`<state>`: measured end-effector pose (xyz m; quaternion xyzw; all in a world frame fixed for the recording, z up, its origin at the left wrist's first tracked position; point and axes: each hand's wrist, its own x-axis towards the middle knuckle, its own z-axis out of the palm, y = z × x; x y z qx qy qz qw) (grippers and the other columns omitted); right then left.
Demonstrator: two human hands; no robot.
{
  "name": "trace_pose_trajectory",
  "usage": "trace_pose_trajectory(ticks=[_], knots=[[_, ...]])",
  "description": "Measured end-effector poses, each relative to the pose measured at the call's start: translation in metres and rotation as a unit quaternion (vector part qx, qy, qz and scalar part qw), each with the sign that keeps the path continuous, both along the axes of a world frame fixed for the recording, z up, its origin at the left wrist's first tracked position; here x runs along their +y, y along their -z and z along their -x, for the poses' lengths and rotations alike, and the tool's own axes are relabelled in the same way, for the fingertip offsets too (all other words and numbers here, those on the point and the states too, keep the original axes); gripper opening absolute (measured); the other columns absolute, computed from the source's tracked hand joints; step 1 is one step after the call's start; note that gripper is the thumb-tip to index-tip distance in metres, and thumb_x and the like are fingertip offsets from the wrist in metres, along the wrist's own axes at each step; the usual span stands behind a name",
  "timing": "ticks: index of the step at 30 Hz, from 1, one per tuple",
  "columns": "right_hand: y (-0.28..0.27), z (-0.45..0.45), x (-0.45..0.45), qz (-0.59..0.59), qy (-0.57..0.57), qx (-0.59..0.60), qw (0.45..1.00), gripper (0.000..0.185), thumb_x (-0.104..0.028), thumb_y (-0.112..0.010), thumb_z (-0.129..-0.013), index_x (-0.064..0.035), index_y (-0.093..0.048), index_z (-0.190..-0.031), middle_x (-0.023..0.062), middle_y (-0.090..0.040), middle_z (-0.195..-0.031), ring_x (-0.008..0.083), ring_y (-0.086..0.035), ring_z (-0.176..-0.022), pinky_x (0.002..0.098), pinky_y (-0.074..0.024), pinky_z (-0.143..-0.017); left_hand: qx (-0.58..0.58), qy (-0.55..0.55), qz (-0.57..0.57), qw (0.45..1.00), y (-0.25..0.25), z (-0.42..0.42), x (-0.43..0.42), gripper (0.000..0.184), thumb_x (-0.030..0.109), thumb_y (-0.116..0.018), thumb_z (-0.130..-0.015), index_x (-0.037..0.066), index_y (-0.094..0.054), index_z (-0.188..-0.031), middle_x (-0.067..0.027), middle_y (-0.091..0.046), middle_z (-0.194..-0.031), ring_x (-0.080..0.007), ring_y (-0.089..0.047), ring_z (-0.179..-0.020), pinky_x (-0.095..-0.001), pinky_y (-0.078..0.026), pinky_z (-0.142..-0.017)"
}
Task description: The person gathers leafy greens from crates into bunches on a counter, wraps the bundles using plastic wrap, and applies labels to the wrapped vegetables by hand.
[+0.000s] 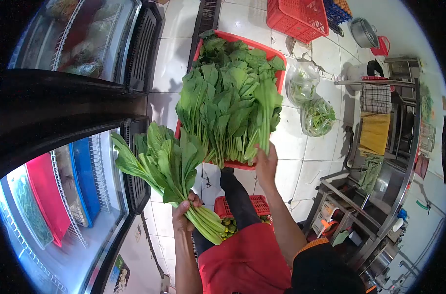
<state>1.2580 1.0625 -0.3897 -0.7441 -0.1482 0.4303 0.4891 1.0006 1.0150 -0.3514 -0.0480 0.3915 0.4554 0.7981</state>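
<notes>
My left hand (186, 211) is closed around the stems of a bunch of leafy greens (166, 161), which look like choy sum. The leaves fan up and to the left, and the pale stem ends hang below my fist. Ahead, a red plastic crate (282, 81) is heaped with more leafy greens (223, 98), leaves away from me and stems toward me. My right hand (266, 165) is at the crate's near right corner, its fingers closed on the stems of some greens (268, 110). Those fingers are partly hidden by the stems.
On the left are lit glass-door fridges (61, 191) with wire shelves. Two plastic bags of greens (318, 117) lie on the tiles right of the crate. Another red crate (299, 19) stands beyond. Near my legs sits a red basket of small green-yellow fruit (232, 228). Metal racks (379, 196) line the right.
</notes>
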Motion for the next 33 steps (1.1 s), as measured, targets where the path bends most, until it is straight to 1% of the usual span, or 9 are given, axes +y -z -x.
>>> trace_pose_trajectory(ticks=[5, 14, 16, 18, 21, 23, 27, 29, 33], knots=[[-0.092, -0.010, 0.013, -0.094, -0.026, -0.040, 0.994, 0.049, -0.006, -0.044, -0.090, -0.0006, -0.036, -0.138, 0.0126, -0.062, -0.103, 0.0096, -0.052, -0.071, 0.0239, -0.0435, -0.065, -0.098, -0.019, 0.015, 0.995, 0.010, -0.003, -0.004, 0.042, 0.020, -0.074, -0.073, -0.001, -0.054, -0.104, -0.0082, -0.059, -0.090, -0.0186, -0.056, -0.082, -0.0314, -0.049, -0.076], [-0.158, 0.027, -0.036, -0.132, -0.150, 0.062, 0.978, 0.057, -0.022, -0.055, -0.089, 0.0047, -0.036, -0.135, 0.0154, -0.058, -0.106, 0.0169, -0.056, -0.088, 0.0273, -0.0430, -0.068, -0.117, 0.002, -0.026, 0.993, 0.023, -0.017, 0.002, 0.058, 0.032, -0.073, -0.075, 0.000, -0.049, -0.117, -0.0089, -0.058, -0.099, -0.0213, -0.056, -0.089, -0.0335, -0.050, -0.078], [-0.154, 0.050, -0.047, -0.068, -0.373, -0.100, 0.920, 0.058, -0.030, -0.058, -0.088, 0.0046, -0.041, -0.132, 0.0163, -0.056, -0.108, 0.0183, -0.056, -0.086, 0.0283, -0.0441, -0.071, -0.135, -0.003, -0.022, 0.991, 0.010, -0.030, 0.014, 0.061, 0.030, -0.076, -0.073, -0.001, -0.051, -0.118, -0.0101, -0.060, -0.104, -0.0222, -0.059, -0.089, -0.0352, -0.052, -0.078], [-0.150, 0.072, -0.046, -0.112, -0.574, -0.312, 0.749, 0.059, -0.036, -0.062, -0.086, 0.0055, -0.047, -0.126, 0.0152, -0.055, -0.104, 0.0189, -0.055, -0.084, 0.0294, -0.0454, -0.071, -0.077, -0.009, -0.042, 0.996, -0.007, -0.044, 0.027, 0.069, 0.034, -0.076, -0.074, -0.002, -0.045, -0.124, -0.0106, -0.058, -0.111, -0.0230, -0.060, -0.091, -0.0362, -0.052, -0.082], [-0.135, 0.063, -0.047, -0.185, -0.528, -0.142, 0.817, 0.042, -0.022, -0.064, -0.082, -0.0063, -0.056, -0.120, 0.0175, -0.055, -0.095, 0.0291, -0.054, -0.086, 0.0375, -0.0437, -0.080, -0.085, -0.005, -0.069, 0.994, 0.003, -0.036, 0.026, 0.063, 0.035, -0.074, -0.075, 0.003, -0.046, -0.121, -0.0056, -0.055, -0.098, -0.0156, -0.054, -0.082, -0.0295, -0.046, -0.076], [-0.058, 0.049, -0.077, -0.034, -0.206, 0.125, 0.970, 0.028, -0.026, -0.063, -0.085, -0.0028, -0.061, -0.100, 0.0161, -0.056, -0.086, 0.0257, -0.055, -0.087, 0.0374, -0.0441, -0.078, -0.145, -0.047, -0.105, 0.983, 0.002, -0.035, 0.026, 0.054, 0.027, -0.071, -0.076, 0.008, -0.046, -0.119, 0.0000, -0.051, -0.087, -0.0089, -0.047, -0.073, -0.0237, -0.039, -0.069], [0.079, -0.007, -0.047, 0.109, -0.105, -0.337, 0.929, 0.028, -0.025, -0.062, -0.086, 0.0016, -0.058, -0.093, 0.0115, -0.064, -0.077, 0.0227, -0.062, -0.068, 0.0344, -0.0489, -0.063, -0.166, -0.050, -0.102, 0.980, 0.000, -0.028, 0.023, 0.063, 0.037, -0.078, -0.068, 0.007, -0.047, -0.114, 0.0019, -0.049, -0.083, -0.0091, -0.045, -0.069, -0.0264, -0.036, -0.068], [0.130, -0.029, -0.065, 0.144, -0.123, -0.319, 0.929, 0.028, -0.024, -0.063, -0.085, 0.0016, -0.059, -0.095, 0.0124, -0.064, -0.078, 0.0232, -0.063, -0.070, 0.0346, -0.0490, -0.064, -0.165, -0.046, -0.103, 0.980, 0.004, -0.025, 0.020, 0.064, 0.037, -0.078, -0.068, 0.007, -0.046, -0.115, 0.0019, -0.049, -0.083, -0.0092, -0.045, -0.069, -0.0262, -0.036, -0.068], [0.097, -0.042, -0.066, 0.179, -0.061, -0.296, 0.936, 0.024, -0.014, -0.061, -0.087, 0.0042, -0.059, -0.103, 0.0090, -0.064, -0.080, 0.0180, -0.064, -0.070, 0.0285, -0.0486, -0.059, -0.152, -0.037, -0.088, 0.984, 0.004, -0.014, 0.012, 0.064, 0.037, -0.077, -0.069, 0.006, -0.046, -0.115, 0.0020, -0.049, -0.083, -0.0090, -0.045, -0.071, -0.0264, -0.037, -0.069]])
